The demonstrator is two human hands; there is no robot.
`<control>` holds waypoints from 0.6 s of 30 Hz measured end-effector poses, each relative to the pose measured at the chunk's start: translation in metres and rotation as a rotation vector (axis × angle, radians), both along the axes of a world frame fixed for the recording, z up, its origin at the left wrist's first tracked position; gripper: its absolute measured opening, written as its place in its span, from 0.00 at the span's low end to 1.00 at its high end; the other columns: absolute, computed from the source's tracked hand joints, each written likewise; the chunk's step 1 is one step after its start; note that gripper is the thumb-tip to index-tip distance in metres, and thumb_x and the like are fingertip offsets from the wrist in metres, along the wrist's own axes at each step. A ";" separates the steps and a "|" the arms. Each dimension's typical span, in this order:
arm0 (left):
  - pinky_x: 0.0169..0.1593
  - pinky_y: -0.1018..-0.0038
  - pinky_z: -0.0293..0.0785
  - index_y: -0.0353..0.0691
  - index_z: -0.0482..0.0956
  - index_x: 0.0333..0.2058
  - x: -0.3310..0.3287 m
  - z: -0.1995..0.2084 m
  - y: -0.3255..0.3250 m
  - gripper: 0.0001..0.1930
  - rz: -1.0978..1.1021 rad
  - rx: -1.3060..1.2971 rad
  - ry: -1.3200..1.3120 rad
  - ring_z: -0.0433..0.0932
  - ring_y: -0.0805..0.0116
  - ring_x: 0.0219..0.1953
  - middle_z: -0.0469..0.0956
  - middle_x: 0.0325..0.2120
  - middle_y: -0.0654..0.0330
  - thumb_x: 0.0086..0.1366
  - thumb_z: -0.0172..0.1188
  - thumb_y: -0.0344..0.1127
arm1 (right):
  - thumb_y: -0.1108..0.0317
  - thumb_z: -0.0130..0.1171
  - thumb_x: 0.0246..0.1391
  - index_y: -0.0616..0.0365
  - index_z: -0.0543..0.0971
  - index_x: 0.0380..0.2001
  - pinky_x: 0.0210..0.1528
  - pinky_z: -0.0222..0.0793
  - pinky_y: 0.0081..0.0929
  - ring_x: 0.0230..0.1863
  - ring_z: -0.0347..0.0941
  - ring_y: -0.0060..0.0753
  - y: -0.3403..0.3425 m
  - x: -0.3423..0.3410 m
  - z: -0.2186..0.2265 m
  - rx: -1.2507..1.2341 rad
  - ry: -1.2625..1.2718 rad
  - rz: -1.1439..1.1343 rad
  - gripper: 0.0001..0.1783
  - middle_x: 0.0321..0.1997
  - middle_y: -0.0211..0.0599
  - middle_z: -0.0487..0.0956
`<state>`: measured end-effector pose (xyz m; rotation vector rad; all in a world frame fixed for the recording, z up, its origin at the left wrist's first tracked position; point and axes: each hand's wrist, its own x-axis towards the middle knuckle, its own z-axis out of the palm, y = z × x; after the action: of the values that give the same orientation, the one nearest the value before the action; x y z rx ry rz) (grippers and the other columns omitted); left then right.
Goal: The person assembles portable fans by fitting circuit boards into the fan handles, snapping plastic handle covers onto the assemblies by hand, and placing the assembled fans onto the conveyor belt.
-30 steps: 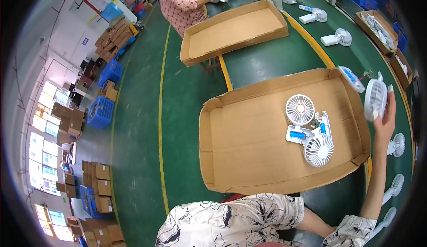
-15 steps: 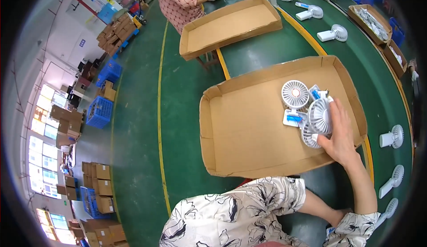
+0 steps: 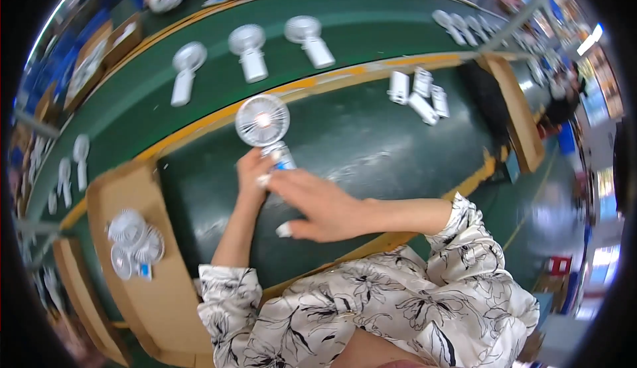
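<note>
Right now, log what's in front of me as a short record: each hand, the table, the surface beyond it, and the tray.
Left hand: the hand grips a white fan by its handle, fan head pointing away
Right hand: the hand reaches across beside the handle, thumb spread; whether its fingertips touch is unclear
Table: dark green, four small white pieces grouped to the right
Green surface beyond: three white fans in a row ahead
Cardboard tray: at left, holding several clustered fans
</note>
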<state>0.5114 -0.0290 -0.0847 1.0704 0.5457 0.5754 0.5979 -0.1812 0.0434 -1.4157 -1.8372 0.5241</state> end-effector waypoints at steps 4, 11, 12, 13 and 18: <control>0.29 0.84 0.68 0.30 0.75 0.36 0.019 0.027 -0.017 0.12 0.011 -0.033 0.229 0.74 0.77 0.26 0.77 0.28 0.59 0.52 0.50 0.25 | 0.66 0.58 0.42 0.62 0.61 0.52 0.50 0.62 0.36 0.50 0.63 0.51 -0.080 0.091 -0.026 -0.162 -0.057 -0.558 0.32 0.49 0.50 0.66; 0.36 0.67 0.76 0.23 0.69 0.39 0.006 0.031 -0.038 0.16 0.072 -0.191 0.261 0.78 0.57 0.30 0.76 0.31 0.45 0.51 0.44 0.25 | 0.81 0.50 0.38 0.57 0.73 0.41 0.39 0.68 0.32 0.41 0.69 0.43 -0.089 0.226 -0.052 0.018 -0.686 -0.927 0.21 0.41 0.41 0.73; 0.36 0.66 0.76 0.23 0.69 0.39 0.005 0.031 -0.043 0.16 0.085 -0.220 0.267 0.78 0.57 0.30 0.76 0.31 0.45 0.51 0.44 0.25 | 0.80 0.51 0.32 0.55 0.74 0.39 0.43 0.66 0.36 0.47 0.65 0.44 -0.080 0.250 -0.058 0.064 -0.812 -0.861 0.23 0.45 0.41 0.70; 0.37 0.65 0.76 0.23 0.69 0.40 0.001 0.032 -0.049 0.16 0.116 -0.268 0.238 0.78 0.56 0.31 0.76 0.32 0.44 0.52 0.45 0.26 | 0.80 0.51 0.31 0.53 0.74 0.41 0.46 0.64 0.40 0.51 0.62 0.46 -0.068 0.271 -0.060 -0.003 -0.915 -0.783 0.26 0.50 0.41 0.67; 0.44 0.66 0.72 0.25 0.69 0.42 -0.007 0.040 -0.064 0.16 0.065 -0.367 0.236 0.76 0.59 0.38 0.75 0.37 0.47 0.56 0.46 0.28 | 0.75 0.53 0.38 0.54 0.74 0.41 0.50 0.62 0.36 0.48 0.65 0.47 -0.028 0.320 -0.076 -0.165 -0.726 -0.525 0.21 0.45 0.41 0.71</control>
<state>0.5040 -0.0929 -0.0447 0.7766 0.8596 0.3867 0.9180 -0.2092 -0.0326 -2.3154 -1.8373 -0.1410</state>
